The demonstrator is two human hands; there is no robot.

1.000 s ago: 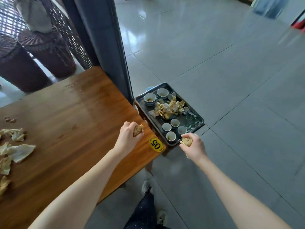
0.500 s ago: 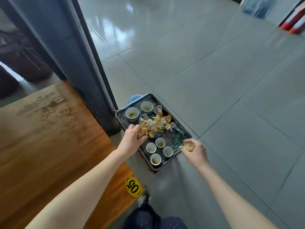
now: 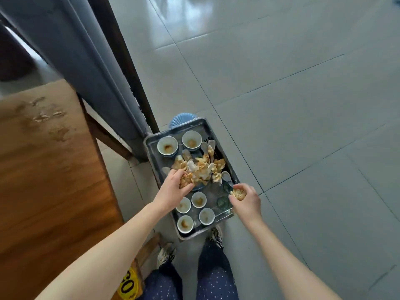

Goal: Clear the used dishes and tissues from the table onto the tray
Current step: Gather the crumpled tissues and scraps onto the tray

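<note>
A dark metal tray [image 3: 151, 146] sits low beside the wooden table [image 3: 47, 174]. It carries two used bowls [image 3: 167, 146] at its far end, several small white cups [image 3: 199, 199] at the near end, white spoons [image 3: 211, 145], small glasses [image 3: 223, 202] and a heap of stained tissues [image 3: 203, 167] in the middle. My left hand [image 3: 173, 187] grips a crumpled tissue [image 3: 187, 180] at the near edge of that heap. My right hand [image 3: 245, 199] pinches another stained tissue wad [image 3: 238, 193] above the tray's right rim.
A grey pillar [image 3: 86, 68] and a dark post [image 3: 123, 68] stand just behind the tray. A pale blue ribbed object [image 3: 181, 120] pokes out past the tray's far end. My legs [image 3: 207, 276] and shoes are below the tray. Tiled floor [image 3: 303, 105] spreads to the right.
Both hands have moved from the table corner to over the tray, each still holding its tissue. The left tissue now touches the heap. The view has tilted down and away from the table.
</note>
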